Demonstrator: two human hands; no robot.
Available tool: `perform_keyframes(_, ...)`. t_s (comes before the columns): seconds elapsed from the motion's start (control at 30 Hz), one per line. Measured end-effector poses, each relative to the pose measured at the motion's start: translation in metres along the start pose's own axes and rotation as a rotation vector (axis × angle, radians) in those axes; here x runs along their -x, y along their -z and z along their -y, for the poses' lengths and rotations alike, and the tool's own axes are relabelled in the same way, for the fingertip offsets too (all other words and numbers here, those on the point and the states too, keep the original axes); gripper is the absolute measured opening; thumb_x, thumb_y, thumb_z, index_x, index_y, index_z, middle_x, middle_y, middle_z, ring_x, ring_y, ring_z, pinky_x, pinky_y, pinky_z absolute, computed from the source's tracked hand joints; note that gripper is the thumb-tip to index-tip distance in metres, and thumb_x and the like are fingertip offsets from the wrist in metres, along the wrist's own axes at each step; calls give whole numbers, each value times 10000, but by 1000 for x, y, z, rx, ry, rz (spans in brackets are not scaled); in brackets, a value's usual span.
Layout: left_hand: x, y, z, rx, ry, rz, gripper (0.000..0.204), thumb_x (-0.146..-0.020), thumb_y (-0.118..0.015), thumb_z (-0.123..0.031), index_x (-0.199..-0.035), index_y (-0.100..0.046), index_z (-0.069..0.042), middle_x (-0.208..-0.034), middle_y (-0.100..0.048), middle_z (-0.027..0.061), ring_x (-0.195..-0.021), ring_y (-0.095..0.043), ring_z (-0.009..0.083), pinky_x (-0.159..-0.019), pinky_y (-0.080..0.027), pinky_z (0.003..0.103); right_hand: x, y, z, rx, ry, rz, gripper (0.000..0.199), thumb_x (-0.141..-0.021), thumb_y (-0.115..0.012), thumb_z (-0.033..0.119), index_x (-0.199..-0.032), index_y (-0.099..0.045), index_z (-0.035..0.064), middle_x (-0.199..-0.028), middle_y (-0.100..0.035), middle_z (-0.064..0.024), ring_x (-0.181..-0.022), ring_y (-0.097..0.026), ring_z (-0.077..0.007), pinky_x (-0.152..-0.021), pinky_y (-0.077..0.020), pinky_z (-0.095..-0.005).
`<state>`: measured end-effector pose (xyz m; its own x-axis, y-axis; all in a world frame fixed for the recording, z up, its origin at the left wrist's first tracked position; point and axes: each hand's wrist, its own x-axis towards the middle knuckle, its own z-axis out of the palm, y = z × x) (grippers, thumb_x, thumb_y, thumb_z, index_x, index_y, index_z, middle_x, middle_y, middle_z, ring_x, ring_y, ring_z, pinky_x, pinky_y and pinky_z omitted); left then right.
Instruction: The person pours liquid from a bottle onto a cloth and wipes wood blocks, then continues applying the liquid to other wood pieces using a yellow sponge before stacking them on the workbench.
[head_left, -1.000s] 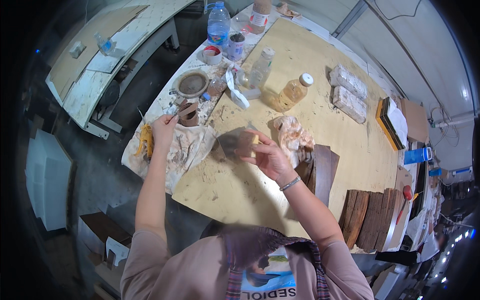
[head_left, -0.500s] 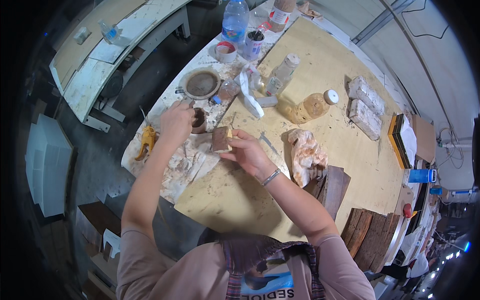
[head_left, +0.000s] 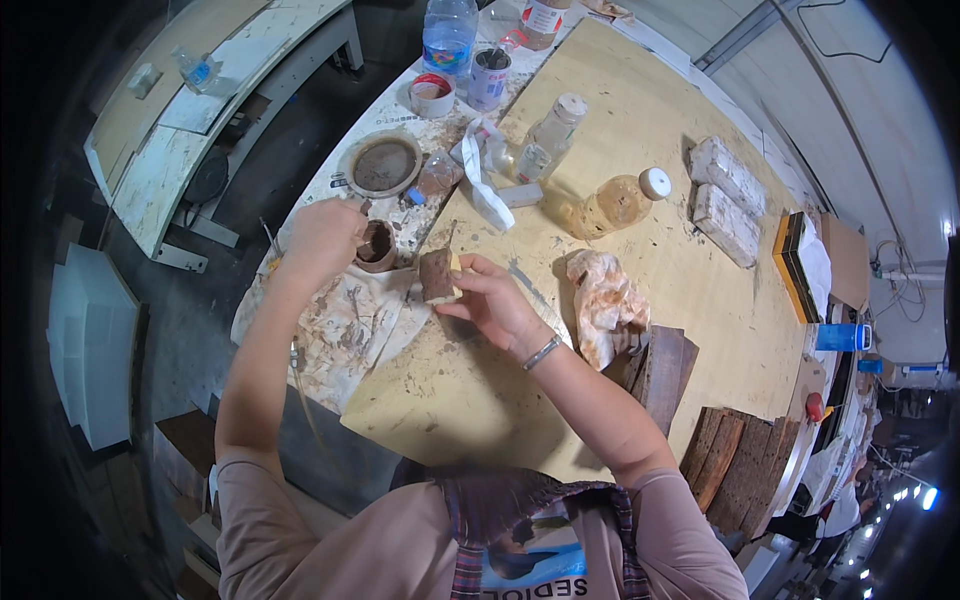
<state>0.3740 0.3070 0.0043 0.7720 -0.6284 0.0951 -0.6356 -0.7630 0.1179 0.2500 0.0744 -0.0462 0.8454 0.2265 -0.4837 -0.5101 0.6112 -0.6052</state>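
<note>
My left hand [head_left: 325,240] is closed, fingers pinched together over the rim of a small brown pot [head_left: 378,246]. A bit of something dark shows at the fingertips, too small to name. In my right hand [head_left: 495,305] I grip a small block [head_left: 437,277] by its right side; its face is rough and brown, its edges pale yellow. A stained white cloth [head_left: 335,330] lies beneath the pot and my left wrist. Just beyond the pot sits a round dish [head_left: 384,165] of dark brown matter.
Behind stand a large water bottle [head_left: 449,38], a tape roll [head_left: 432,95] and a can [head_left: 489,80]. Two bottles, one clear [head_left: 550,138], one amber [head_left: 620,203], are on the board. A crumpled stained cloth [head_left: 603,305], white wrapped blocks [head_left: 728,200] and brown planks [head_left: 740,460] lie to the right.
My left hand has shifted slightly left and nearer, away from the dish, and my forearm now mostly covers the yellow tool. My right hand keeps the block in nearly the same spot.
</note>
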Motion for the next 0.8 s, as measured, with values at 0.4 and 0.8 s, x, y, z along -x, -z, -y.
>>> perform_keyframes(0.4, 30, 19, 4, 276, 285, -150, 126, -751, -714, -139, -733, -650, -32, -739, -601, 87, -707, -621, 258, -612, -458, 385, -16, -23, 8, 16, 34, 47, 225, -948, -531, 76, -1163, -575, 25, -1076, -662, -85, -928, -664, -191, -797, -586, -322)
perform_keyframes(0.8, 104, -37, 1, 1559, 708, -426, 70, -917, -609, -74, -957, -653, -35, -807, -587, -51, -723, -510, 46, -658, -411, 212, -35, -53, -5, -3, 43, -29, 212, -968, -488, 99, -1149, -569, 23, -1097, -625, -89, -950, -655, -252, -840, -580, -353)
